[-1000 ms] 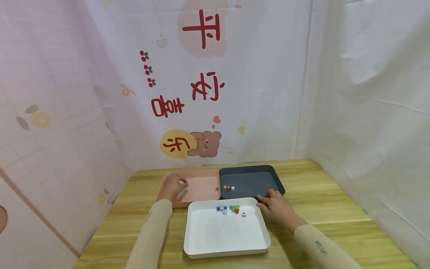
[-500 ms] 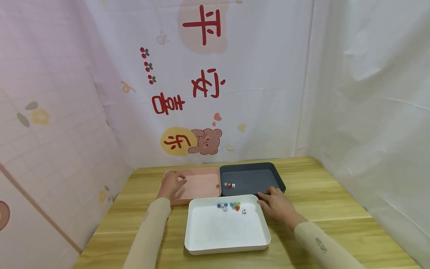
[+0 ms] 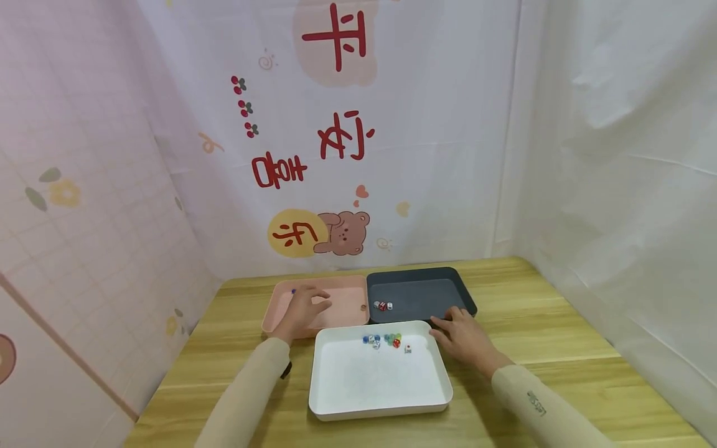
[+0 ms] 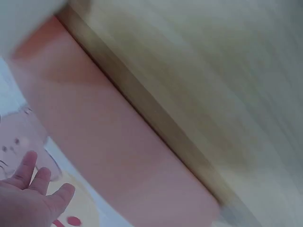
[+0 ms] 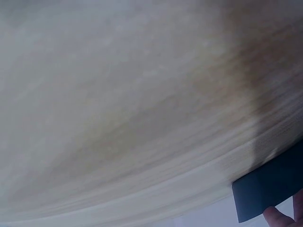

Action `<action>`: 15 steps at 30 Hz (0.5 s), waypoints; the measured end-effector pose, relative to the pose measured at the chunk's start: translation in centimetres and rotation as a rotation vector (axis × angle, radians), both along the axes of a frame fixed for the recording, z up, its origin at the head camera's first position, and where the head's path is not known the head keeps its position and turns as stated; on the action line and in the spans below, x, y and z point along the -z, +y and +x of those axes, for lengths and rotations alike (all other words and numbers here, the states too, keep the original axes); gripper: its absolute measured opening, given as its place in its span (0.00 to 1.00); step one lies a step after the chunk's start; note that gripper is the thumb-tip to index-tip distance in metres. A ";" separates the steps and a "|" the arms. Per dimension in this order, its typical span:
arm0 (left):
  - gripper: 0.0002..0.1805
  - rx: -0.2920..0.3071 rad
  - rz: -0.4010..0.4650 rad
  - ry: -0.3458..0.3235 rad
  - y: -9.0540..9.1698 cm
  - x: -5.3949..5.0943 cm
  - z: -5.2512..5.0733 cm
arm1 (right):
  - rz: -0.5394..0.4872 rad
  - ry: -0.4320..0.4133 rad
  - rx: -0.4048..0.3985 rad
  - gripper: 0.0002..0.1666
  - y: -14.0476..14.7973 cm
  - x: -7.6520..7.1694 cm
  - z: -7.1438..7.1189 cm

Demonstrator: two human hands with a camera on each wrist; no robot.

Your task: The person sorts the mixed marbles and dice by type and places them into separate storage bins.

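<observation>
In the head view, the left hand point(image 3: 304, 305) hangs over the pink tray point(image 3: 348, 310), thumb and fingers apart with nothing visible between them; a blue bead point(image 3: 294, 290) lies in that tray just beyond it. The right hand point(image 3: 466, 336), fingers relaxed, is at the dark tray point(image 3: 420, 291), with the white tray point(image 3: 381, 386), holding beads point(image 3: 366, 339) and dice point(image 3: 396, 343), on its left.

The left wrist view shows fingers extended past the pink tray.

In the right wrist view, fingertips meet the dark tray's edge.
</observation>
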State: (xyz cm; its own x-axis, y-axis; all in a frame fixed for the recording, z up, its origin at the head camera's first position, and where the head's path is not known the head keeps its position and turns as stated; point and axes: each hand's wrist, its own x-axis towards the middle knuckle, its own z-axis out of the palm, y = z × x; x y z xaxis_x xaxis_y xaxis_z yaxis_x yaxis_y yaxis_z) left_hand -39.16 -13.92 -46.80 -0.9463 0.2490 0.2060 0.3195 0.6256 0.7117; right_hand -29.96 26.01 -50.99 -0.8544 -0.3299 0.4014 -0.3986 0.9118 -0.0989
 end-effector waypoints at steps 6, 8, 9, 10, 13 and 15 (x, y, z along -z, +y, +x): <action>0.11 0.037 -0.053 -0.024 2.0 -0.7 1.3 | 0.001 -0.012 0.003 0.24 -0.1 -0.1 0.1; 0.12 0.046 -0.072 -0.033 2.5 -0.9 1.7 | -0.001 -0.011 0.006 0.24 -0.1 -0.1 0.1; 0.12 0.054 -0.084 -0.032 2.8 -1.0 2.0 | -0.004 -0.011 0.005 0.24 -0.1 -0.1 0.1; 0.11 0.059 -0.094 -0.036 3.0 -1.1 2.2 | 0.000 -0.010 0.008 0.24 -0.1 -0.2 0.1; 0.10 0.078 -0.128 -0.044 3.7 -1.2 2.9 | 0.005 -0.021 0.010 0.24 -0.1 -0.4 0.1; 0.08 0.102 -0.149 -0.038 4.1 -1.2 3.2 | 0.014 -0.029 0.013 0.24 -0.1 -0.5 0.2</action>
State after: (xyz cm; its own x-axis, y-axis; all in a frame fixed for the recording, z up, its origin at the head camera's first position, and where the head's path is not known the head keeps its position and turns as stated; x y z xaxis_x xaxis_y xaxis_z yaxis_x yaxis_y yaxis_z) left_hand -35.93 -9.84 -45.59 -0.9209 0.3694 0.1243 0.3616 0.6907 0.6263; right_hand -29.80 25.91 -50.47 -0.8698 -0.3238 0.3722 -0.3836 0.9183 -0.0977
